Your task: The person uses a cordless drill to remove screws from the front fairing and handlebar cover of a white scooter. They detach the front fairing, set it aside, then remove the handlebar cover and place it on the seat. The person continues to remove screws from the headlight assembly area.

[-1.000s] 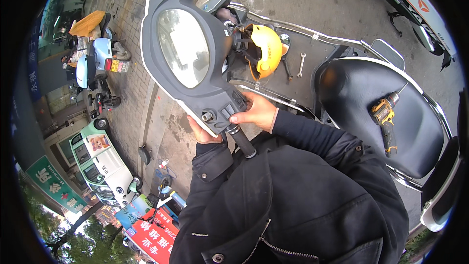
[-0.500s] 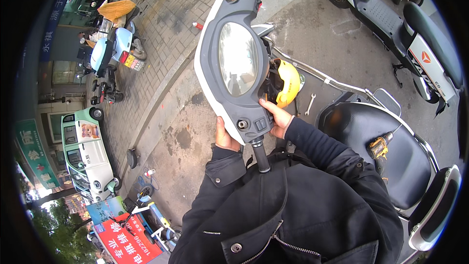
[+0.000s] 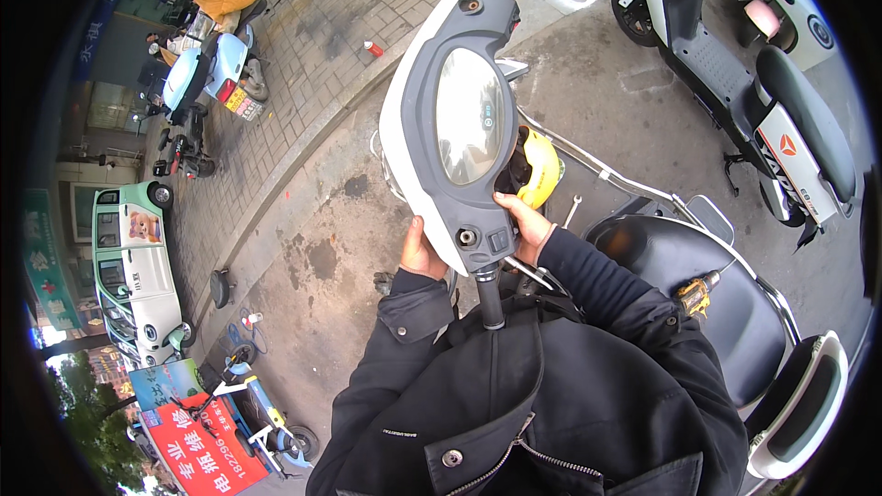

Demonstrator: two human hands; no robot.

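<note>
The scooter handlebar cover [image 3: 430, 64], grey on top with a white shell edge and an oval display, stands before me. Against its white left side, near the close end, rests my left hand [image 3: 422, 253], thumb up and fingers out of sight beneath. My right hand [image 3: 530, 228] grips the opposite edge, thumb on top beside the small switches. A black handlebar grip [image 3: 491, 298] juts from the cover toward my jacket. Partly hidden behind the cover is a rounded yellow thing [image 3: 548, 168] whose kind I cannot make out.
At right, a black scooter seat [image 3: 657, 253] bears a yellow-black power drill [image 3: 698, 292]. An open-end wrench [image 3: 571, 211] lies near a metal rail [image 3: 611, 173]. Another scooter [image 3: 712, 55] stands far right. Left are a small green-white van [image 3: 138, 266], parked scooters and a red sign [image 3: 207, 455].
The view has shifted, so the handlebar cover appears slightly farther right and hides more of the yellow thing. Both hands keep their hold on the cover.
</note>
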